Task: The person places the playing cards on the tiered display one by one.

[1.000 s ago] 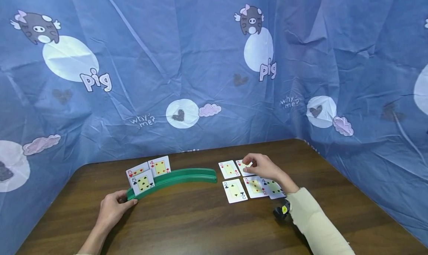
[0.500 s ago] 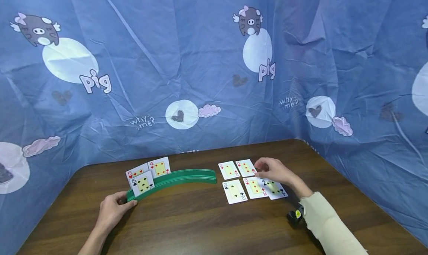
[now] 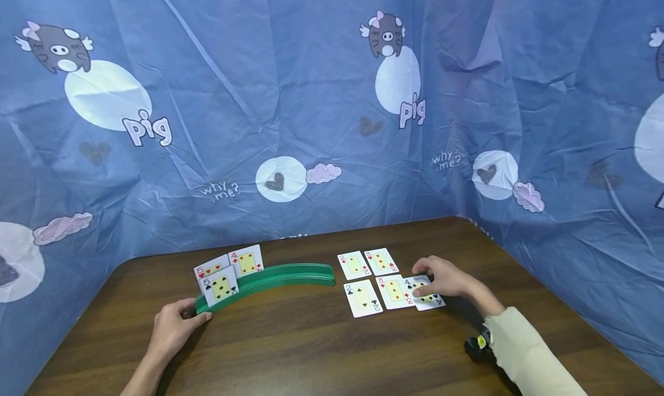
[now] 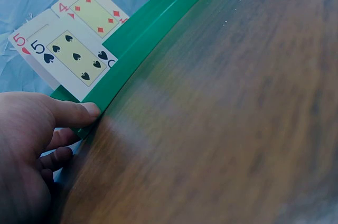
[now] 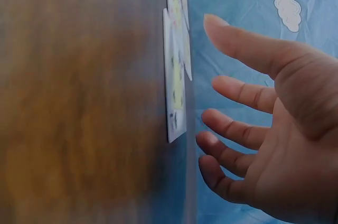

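Note:
My left hand (image 3: pixel 173 327) pinches the left end of a curved green card holder (image 3: pixel 290 274), thumb on its front side. Standing in the holder are the five of spades (image 4: pixel 76 55), the five of hearts (image 3: pixel 210 266) behind it and the four of diamonds (image 3: pixel 246 260) to their right. Over the four of spades (image 3: pixel 427 299) hovers my right hand (image 3: pixel 446 278), thumb and fingers spread apart with nothing between them. That card lies face up, overlapping the right edge of the three of diamonds (image 3: pixel 394 292). In the right wrist view the relaxed fingers (image 5: pixel 237 94) are seen beside the cards' edges.
Left of and behind these cards lie the two of clubs (image 3: pixel 363 298), two of diamonds (image 3: pixel 354 264) and three of hearts (image 3: pixel 380 261) on the brown wooden table (image 3: pixel 311 350). A blue patterned curtain (image 3: pixel 311 96) hangs behind the table. A black wrist device (image 3: pixel 477 347) sits under the right sleeve.
My right hand has moved right and toward me, from the three of hearts to over the four of spades, uncovering the three of hearts. The left hand keeps its grip on the card holder.

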Demonstrator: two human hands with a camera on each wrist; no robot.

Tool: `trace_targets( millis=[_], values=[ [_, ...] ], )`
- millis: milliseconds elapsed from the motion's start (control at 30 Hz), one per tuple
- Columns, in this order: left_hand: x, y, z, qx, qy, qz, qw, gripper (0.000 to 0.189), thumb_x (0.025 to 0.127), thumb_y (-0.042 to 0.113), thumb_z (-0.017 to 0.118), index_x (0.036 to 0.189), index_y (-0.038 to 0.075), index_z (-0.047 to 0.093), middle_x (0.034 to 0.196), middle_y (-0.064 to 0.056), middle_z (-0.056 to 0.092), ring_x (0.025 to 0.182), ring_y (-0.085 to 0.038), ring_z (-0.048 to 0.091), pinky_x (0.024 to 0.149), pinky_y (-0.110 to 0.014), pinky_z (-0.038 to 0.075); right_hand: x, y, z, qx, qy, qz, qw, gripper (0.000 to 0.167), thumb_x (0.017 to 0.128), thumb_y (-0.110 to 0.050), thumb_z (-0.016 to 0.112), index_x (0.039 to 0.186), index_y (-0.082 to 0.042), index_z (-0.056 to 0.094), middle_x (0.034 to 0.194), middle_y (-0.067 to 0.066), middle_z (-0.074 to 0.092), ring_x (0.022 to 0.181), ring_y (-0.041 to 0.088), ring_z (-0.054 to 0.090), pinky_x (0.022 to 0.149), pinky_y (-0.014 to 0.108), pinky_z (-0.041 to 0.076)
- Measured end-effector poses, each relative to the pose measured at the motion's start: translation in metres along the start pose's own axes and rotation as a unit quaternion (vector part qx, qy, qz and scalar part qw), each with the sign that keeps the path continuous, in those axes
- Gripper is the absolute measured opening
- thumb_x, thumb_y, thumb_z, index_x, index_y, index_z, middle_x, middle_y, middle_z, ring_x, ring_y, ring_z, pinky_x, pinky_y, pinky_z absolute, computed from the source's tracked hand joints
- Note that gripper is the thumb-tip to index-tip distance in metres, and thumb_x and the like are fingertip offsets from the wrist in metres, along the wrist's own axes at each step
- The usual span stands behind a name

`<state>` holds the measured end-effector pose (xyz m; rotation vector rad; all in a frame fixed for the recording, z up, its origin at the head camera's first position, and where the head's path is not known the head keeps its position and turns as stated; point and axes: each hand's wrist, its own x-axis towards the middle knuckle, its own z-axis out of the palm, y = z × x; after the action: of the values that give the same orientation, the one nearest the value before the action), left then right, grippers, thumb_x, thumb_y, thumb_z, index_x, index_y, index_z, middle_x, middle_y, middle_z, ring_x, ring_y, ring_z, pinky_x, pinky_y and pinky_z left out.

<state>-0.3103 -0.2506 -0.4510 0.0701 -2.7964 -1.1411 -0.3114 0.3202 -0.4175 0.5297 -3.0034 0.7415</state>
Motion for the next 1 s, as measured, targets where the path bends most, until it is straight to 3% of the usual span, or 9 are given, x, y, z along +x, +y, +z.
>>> trace_targets(
  millis=[400, 600, 1000],
  values=[
    [-0.0001, -0.0014, 0.0023, 0.003, -0.002, -0.006, 1.0, 0.047, 0.084, 0.015, 0.076, 0.122, -0.01, 0.065, 0.106, -0.024, 0.071, 0.088, -0.023, 0.058, 0.073, -0.03, 0.039, -0.0091, 0.0014, 0.0034, -0.006, -0.023, 0.014, 0.9996, 0.06, 0.064, -0.035, 0.092, 0.108, -0.007, 0.062, 0.116, 0.016, 0.061, 0.11, 0.031, 0.055, 0.092, 0.043, 0.044],
    [-0.0007, 0.0006, 0.0, 0.002, 0.002, 0.001, 1.0, 0.046, 0.084, 0.015, 0.077, 0.121, -0.01, 0.065, 0.105, -0.024, 0.071, 0.087, -0.023, 0.056, 0.074, -0.031, 0.038, -0.0095, -0.0023, 0.0048, -0.013, -0.047, 0.051, 0.9975, 0.061, 0.063, -0.041, 0.092, 0.106, -0.013, 0.059, 0.124, 0.018, 0.055, 0.116, 0.036, 0.048, 0.096, 0.055, 0.042],
    [0.0, -0.001, 0.0008, 0.009, 0.007, 0.003, 0.9999, 0.046, 0.083, 0.016, 0.077, 0.121, -0.009, 0.066, 0.106, -0.024, 0.071, 0.089, -0.024, 0.058, 0.074, -0.031, 0.039, -0.0089, -0.005, 0.0088, -0.036, -0.047, 0.054, 0.9968, 0.06, 0.063, -0.044, 0.091, 0.105, -0.014, 0.059, 0.127, 0.02, 0.053, 0.116, 0.04, 0.047, 0.096, 0.06, 0.041]
  ],
)
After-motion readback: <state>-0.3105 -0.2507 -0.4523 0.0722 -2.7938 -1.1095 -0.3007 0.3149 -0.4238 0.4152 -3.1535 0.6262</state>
